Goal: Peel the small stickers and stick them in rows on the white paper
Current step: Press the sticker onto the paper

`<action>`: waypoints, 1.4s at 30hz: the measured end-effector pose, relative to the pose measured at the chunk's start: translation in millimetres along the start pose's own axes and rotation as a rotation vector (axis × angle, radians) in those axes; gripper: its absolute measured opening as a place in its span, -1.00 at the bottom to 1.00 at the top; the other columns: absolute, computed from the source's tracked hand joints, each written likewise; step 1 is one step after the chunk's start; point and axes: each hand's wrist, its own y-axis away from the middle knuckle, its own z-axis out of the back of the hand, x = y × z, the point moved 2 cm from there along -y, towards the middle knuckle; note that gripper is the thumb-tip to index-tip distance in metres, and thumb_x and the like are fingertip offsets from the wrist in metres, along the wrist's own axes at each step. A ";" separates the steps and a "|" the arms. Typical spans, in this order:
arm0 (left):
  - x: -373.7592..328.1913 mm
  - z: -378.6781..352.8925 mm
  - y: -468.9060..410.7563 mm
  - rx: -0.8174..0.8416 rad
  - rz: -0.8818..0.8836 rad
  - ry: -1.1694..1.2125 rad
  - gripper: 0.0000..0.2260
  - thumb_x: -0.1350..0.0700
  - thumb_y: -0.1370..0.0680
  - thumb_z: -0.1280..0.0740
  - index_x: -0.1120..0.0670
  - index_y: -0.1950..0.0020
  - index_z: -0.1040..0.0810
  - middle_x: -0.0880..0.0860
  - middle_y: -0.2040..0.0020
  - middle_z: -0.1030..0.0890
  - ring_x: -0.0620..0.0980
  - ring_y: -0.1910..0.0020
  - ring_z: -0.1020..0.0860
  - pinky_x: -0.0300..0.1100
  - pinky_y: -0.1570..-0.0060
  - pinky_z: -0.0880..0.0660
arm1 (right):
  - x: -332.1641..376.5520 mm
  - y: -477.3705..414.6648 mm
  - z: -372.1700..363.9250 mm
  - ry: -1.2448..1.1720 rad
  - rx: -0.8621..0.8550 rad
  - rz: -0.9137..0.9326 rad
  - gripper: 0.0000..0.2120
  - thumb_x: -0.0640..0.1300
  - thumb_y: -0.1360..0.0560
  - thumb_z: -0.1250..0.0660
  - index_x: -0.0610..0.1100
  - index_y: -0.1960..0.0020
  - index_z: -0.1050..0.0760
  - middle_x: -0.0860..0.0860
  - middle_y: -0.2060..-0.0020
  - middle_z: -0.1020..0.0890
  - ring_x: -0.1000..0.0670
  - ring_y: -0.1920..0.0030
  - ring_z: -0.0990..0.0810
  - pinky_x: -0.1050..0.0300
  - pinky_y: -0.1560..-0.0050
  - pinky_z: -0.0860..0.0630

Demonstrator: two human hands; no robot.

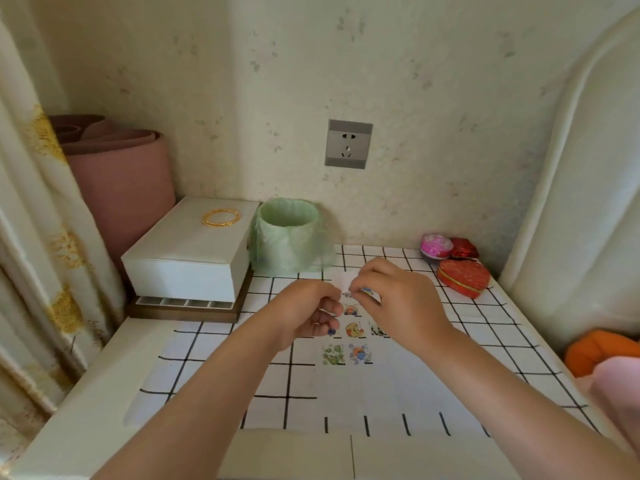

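A white paper (388, 386) lies on the black-grid tablecloth in front of me. Several small cartoon stickers (346, 341) sit on it in short rows near its far edge. My left hand (308, 315) hovers above the paper's far left part with fingers curled, pinching a small piece at its fingertips. My right hand (394, 296) is just right of it, pinching a small sticker sheet (369, 292) with a blue-and-orange picture. Both hands meet over the stickers and hide part of the top row.
A green-lined bin (289, 233) stands at the back beside a white box (194, 251) with gold bangles (221, 217). Red and pink trinket boxes (462, 277) sit at the back right. An orange cloth (599, 351) lies at the right edge. A pink roll (121, 174) leans in the left corner.
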 end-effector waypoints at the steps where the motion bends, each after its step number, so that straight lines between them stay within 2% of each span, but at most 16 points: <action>1: 1.4 -5.2 -0.2 0.014 0.010 0.006 -0.87 0.19 -0.58 -0.27 0.16 0.16 -0.51 0.05 0.34 -0.57 0.00 0.41 -0.52 -0.23 0.43 -0.45 | -2.9 3.9 1.4 0.008 -0.004 0.006 -0.90 -0.13 -0.43 -0.56 0.02 0.13 -0.67 0.13 0.15 -0.62 0.13 0.42 -0.48 0.27 0.41 -0.31; 6: 8.8 -25.3 -4.4 0.059 0.054 -0.016 -0.87 0.17 -0.57 -0.26 0.16 0.16 -0.51 0.04 0.36 -0.54 0.00 0.41 -0.51 -0.23 0.43 -0.42 | -18.9 21.1 3.9 0.026 -0.025 0.057 -0.93 -0.16 -0.45 -0.52 0.00 0.12 -0.68 0.12 0.19 -0.65 0.04 0.35 -0.59 0.22 0.40 -0.40; 9: 15.0 -34.0 -4.9 0.095 0.112 -0.033 -0.84 0.06 -0.59 -0.25 0.13 0.11 -0.47 0.05 0.36 -0.53 0.03 0.40 -0.53 -0.22 0.42 -0.40 | -23.0 31.0 4.7 0.065 -0.020 0.079 -0.91 -0.18 -0.45 -0.51 0.00 0.15 -0.67 0.12 0.20 -0.64 0.04 0.36 -0.57 0.25 0.38 -0.31; 11: 18.6 -39.4 -5.3 0.142 0.158 -0.033 -0.78 -0.03 -0.59 -0.23 0.12 0.09 -0.45 0.06 0.34 -0.55 0.07 0.37 -0.54 -0.22 0.41 -0.42 | -24.8 36.1 6.3 0.031 -0.032 0.010 -0.91 -0.17 -0.45 -0.51 0.01 0.15 -0.67 0.13 0.18 -0.63 0.11 0.38 -0.51 0.26 0.38 -0.30; 13: 19.8 -43.9 -6.0 0.183 0.167 -0.016 -0.73 -0.10 -0.58 -0.24 0.12 0.05 -0.44 0.08 0.31 -0.56 0.09 0.36 -0.55 -0.21 0.40 -0.43 | -29.4 39.7 7.3 -0.049 -0.017 -0.118 -0.91 -0.14 -0.45 -0.51 0.04 0.15 -0.66 0.16 0.14 -0.62 0.20 0.39 -0.42 0.28 0.37 -0.32; 15: 17.2 -45.0 -5.5 0.177 0.161 0.027 -0.67 -0.16 -0.57 -0.26 0.12 -0.01 -0.44 0.10 0.26 -0.57 0.10 0.35 -0.54 -0.21 0.42 -0.44 | -35.0 41.4 8.8 -0.193 0.037 -0.302 -0.91 -0.12 -0.44 -0.51 0.06 0.16 -0.66 0.19 0.11 -0.60 0.23 0.36 -0.47 0.28 0.33 -0.39; 17: 13.6 -43.8 -6.0 0.088 0.131 0.008 -0.63 -0.18 -0.56 -0.30 0.14 -0.05 -0.48 0.11 0.20 -0.60 0.09 0.34 -0.56 -0.20 0.40 -0.47 | -39.2 41.9 12.0 -0.422 0.088 -0.545 -0.91 -0.13 -0.45 -0.53 0.05 0.16 -0.66 0.18 0.11 -0.63 0.17 0.37 -0.53 0.31 0.32 -0.44; 20: 13.9 -38.7 -11.9 -0.135 0.011 -0.254 -0.75 -0.05 -0.57 -0.35 0.08 -0.15 -0.54 0.01 0.05 -0.67 0.00 0.29 -0.62 -0.18 0.33 -0.51 | -42.5 44.8 15.7 -0.838 0.161 -0.944 -0.95 -0.20 -0.47 -0.50 -0.07 0.09 -0.66 0.02 0.16 -0.70 0.17 0.46 -0.52 0.29 0.45 -0.40; 23: 16.6 -41.0 -13.5 -0.146 -0.073 -0.304 -0.85 0.02 -0.58 -0.37 0.02 -0.11 -0.58 -0.05 0.03 -0.70 -0.07 0.26 -0.67 -0.21 0.32 -0.51 | -45.8 50.0 16.6 -1.019 0.304 -1.120 -0.86 -0.19 -0.48 -0.49 -0.16 -0.03 -0.65 -0.05 0.18 -0.71 0.05 0.42 -0.53 0.18 0.41 -0.36; 29: 16.0 -44.9 -9.1 -0.156 -0.139 -0.300 -0.89 0.09 -0.59 -0.36 0.10 -0.01 -0.63 -0.05 0.18 -0.71 -0.11 0.33 -0.63 -0.29 0.38 -0.46 | -45.4 51.1 13.5 -1.109 0.376 -1.176 -0.84 -0.19 -0.48 -0.49 -0.17 -0.05 -0.66 -0.02 0.21 -0.71 0.03 0.40 -0.52 0.19 0.43 -0.33; 34: 17.9 -45.8 -8.3 -0.174 -0.174 -0.412 -0.89 0.11 -0.58 -0.35 0.10 0.08 -0.63 0.00 0.19 -0.70 -0.12 0.36 -0.60 -0.22 0.30 -0.45 | -41.4 50.0 14.4 -0.807 0.473 -1.085 -0.85 -0.10 -0.50 -0.46 -0.04 -0.07 -0.61 0.01 0.15 -0.75 0.05 0.39 -0.60 0.20 0.41 -0.36; 37: 20.0 -46.3 -9.8 -0.178 -0.191 -0.477 -0.88 0.11 -0.58 -0.35 0.12 0.09 -0.63 0.07 0.16 -0.70 -0.10 0.35 -0.61 -0.21 0.25 -0.46 | -40.8 47.9 14.3 -0.742 0.414 -1.028 -0.80 -0.06 -0.52 -0.44 -0.01 -0.13 -0.59 0.02 0.09 -0.71 0.07 0.36 -0.62 0.22 0.43 -0.38; 42: 20.0 -48.4 -10.0 -0.139 -0.199 -0.498 -0.91 0.12 -0.59 -0.34 0.10 0.06 -0.62 -0.05 0.23 -0.67 -0.08 0.33 -0.63 -0.27 0.31 -0.44 | -40.6 44.2 16.1 -0.816 0.318 -0.979 -0.95 -0.17 -0.55 -0.41 -0.10 0.03 -0.66 0.01 0.19 -0.68 0.05 0.40 -0.55 0.41 0.50 -0.35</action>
